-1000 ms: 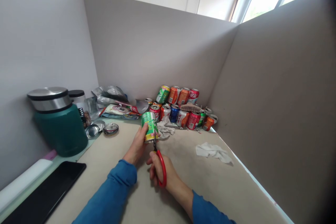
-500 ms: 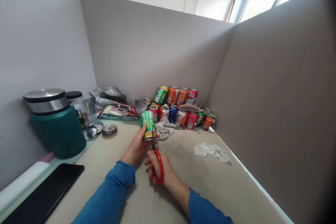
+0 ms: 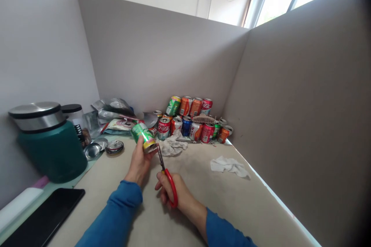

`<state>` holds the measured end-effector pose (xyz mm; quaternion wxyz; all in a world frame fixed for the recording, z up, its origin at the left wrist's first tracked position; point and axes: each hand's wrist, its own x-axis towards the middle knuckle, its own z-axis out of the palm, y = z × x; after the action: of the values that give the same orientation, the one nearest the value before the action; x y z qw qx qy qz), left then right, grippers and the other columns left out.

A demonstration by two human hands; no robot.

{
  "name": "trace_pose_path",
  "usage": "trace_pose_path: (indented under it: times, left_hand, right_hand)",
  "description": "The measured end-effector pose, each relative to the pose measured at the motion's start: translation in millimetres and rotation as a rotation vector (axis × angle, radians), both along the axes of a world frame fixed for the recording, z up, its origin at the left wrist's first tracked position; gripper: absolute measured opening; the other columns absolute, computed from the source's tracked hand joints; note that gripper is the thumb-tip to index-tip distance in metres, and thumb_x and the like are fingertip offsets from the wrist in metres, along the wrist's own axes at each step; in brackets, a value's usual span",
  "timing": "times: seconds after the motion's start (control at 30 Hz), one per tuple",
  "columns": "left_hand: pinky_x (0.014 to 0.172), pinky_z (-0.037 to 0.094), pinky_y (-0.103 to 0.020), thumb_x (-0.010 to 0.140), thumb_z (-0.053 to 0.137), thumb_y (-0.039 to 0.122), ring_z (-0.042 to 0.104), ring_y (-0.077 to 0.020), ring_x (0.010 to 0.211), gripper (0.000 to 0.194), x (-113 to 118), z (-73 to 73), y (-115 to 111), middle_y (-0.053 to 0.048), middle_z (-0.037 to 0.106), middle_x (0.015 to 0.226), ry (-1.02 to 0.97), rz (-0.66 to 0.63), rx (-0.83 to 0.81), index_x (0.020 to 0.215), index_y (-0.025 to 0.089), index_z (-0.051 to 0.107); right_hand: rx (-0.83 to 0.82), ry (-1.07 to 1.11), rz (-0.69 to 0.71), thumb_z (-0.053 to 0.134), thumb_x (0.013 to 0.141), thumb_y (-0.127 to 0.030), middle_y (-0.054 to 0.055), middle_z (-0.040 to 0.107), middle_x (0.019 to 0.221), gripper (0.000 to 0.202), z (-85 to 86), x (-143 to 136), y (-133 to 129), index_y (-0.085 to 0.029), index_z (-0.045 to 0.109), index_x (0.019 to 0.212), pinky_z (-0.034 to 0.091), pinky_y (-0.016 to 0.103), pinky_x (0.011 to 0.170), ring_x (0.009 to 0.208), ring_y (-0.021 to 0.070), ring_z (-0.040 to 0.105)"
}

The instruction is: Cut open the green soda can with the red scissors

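Observation:
My left hand is wrapped around a green and yellow drink can, which is tilted to the left above the table. The can's lower end faces towards me and to the right. In my right hand is a pair of scissors with red handles, gripped by the loops. Their dark blades point up and sit just right of the can's lower edge; whether they touch it I cannot tell. Behind the can, a crumpled white tissue lies on the table.
Several drink cans stand stacked at the back. To the left are cut can ends, silvery scraps, a teal insulated jar and a black phone-like slab. Another tissue lies on the right. Grey partitions surround the table.
The can has moved left and tilted over from nearly upright. The scissor blades, in front of the can before, are now off to its right. My view has shifted slightly to the right.

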<state>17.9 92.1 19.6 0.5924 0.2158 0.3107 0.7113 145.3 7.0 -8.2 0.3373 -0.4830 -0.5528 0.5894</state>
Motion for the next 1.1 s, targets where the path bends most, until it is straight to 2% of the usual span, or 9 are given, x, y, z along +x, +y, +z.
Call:
trace_pose_path:
  times: [0.2, 0.33, 0.43, 0.53, 0.73, 0.87, 0.93, 1.0, 1.1]
  left_hand:
    - [0.05, 0.057, -0.028, 0.096, 0.048, 0.043, 0.07, -0.019, 0.061, 0.034, -1, 1.3, 0, -0.006, 0.071, 0.074, -0.006, -0.074, -0.014, 0.095, 0.013, 0.065]
    - [0.05, 0.058, -0.03, 0.095, 0.045, 0.048, 0.069, -0.0191, 0.057, 0.041, 0, -1.3, 0, -0.007, 0.072, 0.075, 0.032, -0.087, 0.001, 0.096, 0.013, 0.065]
    - [0.049, 0.057, -0.03, 0.095, 0.044, 0.048, 0.068, -0.0182, 0.055, 0.041, -3, -3.3, 1, -0.007, 0.072, 0.075, 0.044, -0.065, -0.001, 0.096, 0.013, 0.065]
    - [0.049, 0.057, -0.03, 0.095, 0.046, 0.047, 0.067, -0.0182, 0.055, 0.039, -3, -5.0, 1, -0.007, 0.072, 0.075, 0.078, -0.09, 0.013, 0.095, 0.012, 0.065]
    - [0.05, 0.057, -0.03, 0.094, 0.046, 0.048, 0.066, -0.0176, 0.055, 0.041, 2, -5.0, -5, -0.009, 0.072, 0.077, 0.157, -0.158, 0.035, 0.096, 0.012, 0.065]
    - [0.05, 0.056, -0.03, 0.093, 0.047, 0.049, 0.066, -0.0181, 0.055, 0.041, 7, -3.7, -10, -0.01, 0.072, 0.077, 0.206, -0.202, 0.002, 0.096, 0.012, 0.065]
    - [0.049, 0.056, -0.03, 0.093, 0.047, 0.048, 0.066, -0.0181, 0.054, 0.042, 10, -4.3, -11, -0.011, 0.072, 0.077, 0.222, -0.212, -0.01, 0.095, 0.011, 0.066]
    - [0.049, 0.055, -0.03, 0.093, 0.046, 0.05, 0.065, -0.0181, 0.054, 0.044, 12, -6.2, -10, -0.011, 0.072, 0.078, 0.238, -0.232, -0.019, 0.095, 0.011, 0.066]
    - [0.047, 0.053, -0.029, 0.091, 0.049, 0.053, 0.064, -0.0171, 0.054, 0.046, 13, -11.0, -7, -0.011, 0.072, 0.08, 0.303, -0.253, -0.034, 0.096, 0.011, 0.066]
  right_hand:
    - [0.064, -0.095, -0.052, 0.05, 0.085, -0.064, -0.002, 0.058, 0.055, 0.048, 0.8, 8, 2, -0.017, 0.059, 0.08, 0.036, 0.022, 0.041, 0.038, 0.0103, 0.048]
    - [0.279, -0.612, -0.153, 0.067, 0.079, -0.045, 0.005, 0.069, 0.074, 0.028, 20.4, 36, -1, -0.017, 0.065, 0.082, 0.041, 0.026, 0.057, 0.067, 0.0199, 0.063]
    - [0.314, -0.956, -0.195, 0.063, 0.084, -0.038, 0.014, 0.073, 0.089, 0.024, 39.3, 54, -8, -0.015, 0.068, 0.09, 0.044, 0.031, 0.065, 0.082, 0.0287, 0.068]
    - [0.331, -1.114, -0.277, 0.059, 0.088, -0.028, 0.018, 0.072, 0.105, 0.026, 48.7, 61, -17, -0.012, 0.067, 0.106, 0.047, 0.032, 0.075, 0.096, 0.0313, 0.069]
    - [0.498, -1.139, -0.197, 0.059, 0.089, -0.026, 0.014, 0.072, 0.108, 0.018, 36.6, 73, -41, -0.016, 0.07, 0.099, 0.05, 0.036, 0.081, 0.1, 0.031, 0.066]
    - [0.647, -1.014, -0.141, 0.055, 0.09, -0.019, 0.01, 0.074, 0.094, 0.017, 37.0, 88, -69, -0.021, 0.073, 0.088, 0.052, 0.036, 0.076, 0.087, 0.0279, 0.068]
    - [0.691, -0.885, -0.05, 0.048, 0.09, -0.011, 0.007, 0.074, 0.096, 0.028, 41.0, 92, -82, -0.024, 0.072, 0.095, 0.053, 0.033, 0.076, 0.087, 0.0242, 0.069]
    - [0.749, -0.801, 0.032, 0.045, 0.088, -0.005, 0.006, 0.072, 0.114, 0.04, 44.9, 92, -89, -0.026, 0.069, 0.113, 0.053, 0.031, 0.083, 0.097, 0.0226, 0.069]
    - [0.79, -0.839, 0.07, 0.052, 0.089, -0.01, 0.007, 0.066, 0.128, 0.039, 47.6, 87, -86, -0.026, 0.064, 0.123, 0.052, 0.035, 0.091, 0.107, 0.025, 0.066]
